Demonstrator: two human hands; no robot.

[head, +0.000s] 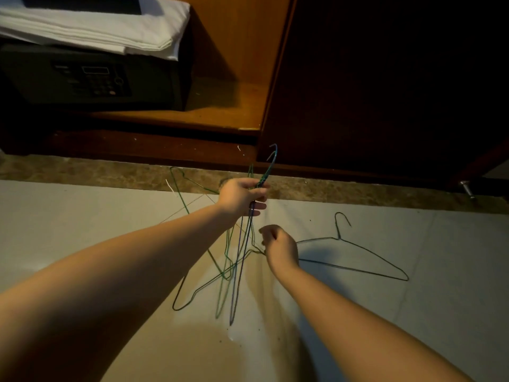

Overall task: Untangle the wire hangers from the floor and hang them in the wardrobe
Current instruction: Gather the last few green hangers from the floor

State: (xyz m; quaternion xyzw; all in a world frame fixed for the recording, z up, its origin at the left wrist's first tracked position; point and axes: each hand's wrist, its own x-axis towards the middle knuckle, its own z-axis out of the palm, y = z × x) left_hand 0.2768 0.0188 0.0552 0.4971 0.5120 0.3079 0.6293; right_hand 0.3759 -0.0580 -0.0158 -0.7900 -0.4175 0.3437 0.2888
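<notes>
My left hand [242, 195] grips a tangled bunch of wire hangers [237, 271] by their necks, hooks pointing up toward the wardrobe [220, 111]. Green, blue and dark wires dangle below it over the pale floor sheet [413, 312]. My right hand [279, 248] is just below and right, fingers curled and pinching a dark wire of the bunch. Another dark hanger [355, 253] lies flat on the sheet to the right of that hand. A green hanger [180, 186] of the bunch sticks out to the left.
The open wardrobe's wooden bottom shelf holds a dark safe [91, 78] with folded white linen [91, 26] on top. A dark wardrobe door [385, 78] stands at the right. A brown marbled floor strip [96, 172] runs between sheet and wardrobe.
</notes>
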